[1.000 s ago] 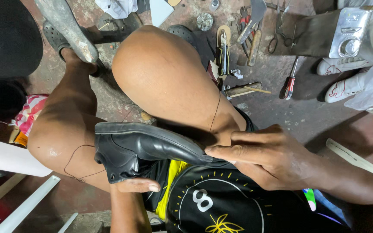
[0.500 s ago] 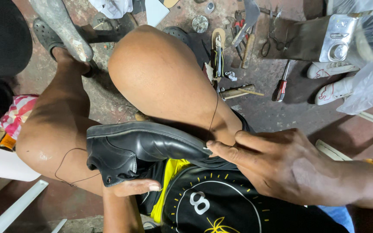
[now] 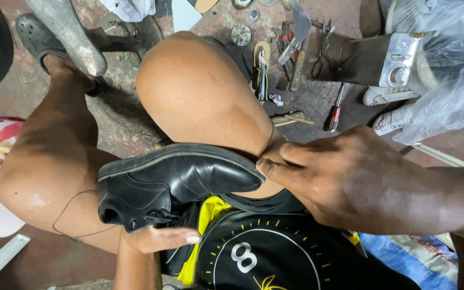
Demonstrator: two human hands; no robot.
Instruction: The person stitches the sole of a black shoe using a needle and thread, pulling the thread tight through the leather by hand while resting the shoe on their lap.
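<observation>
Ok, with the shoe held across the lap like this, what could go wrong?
The glossy black leather shoe lies tilted across the thighs, steadied only by the left hand beneath and the right hand pinching its toe; it might slip. The thin dark thread looping over the left knee could snag.

A cobbler's floor workshop: pliers, a screwdriver and a knife lie scattered on the stained concrete floor beside bagged white sneakers.

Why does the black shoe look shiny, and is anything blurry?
Head view: light glints off the black shoe along its toe; the right hand looms large and slightly soft, close to the camera; the left hand sits in shade beneath; the screwdriver stays sharp.
</observation>
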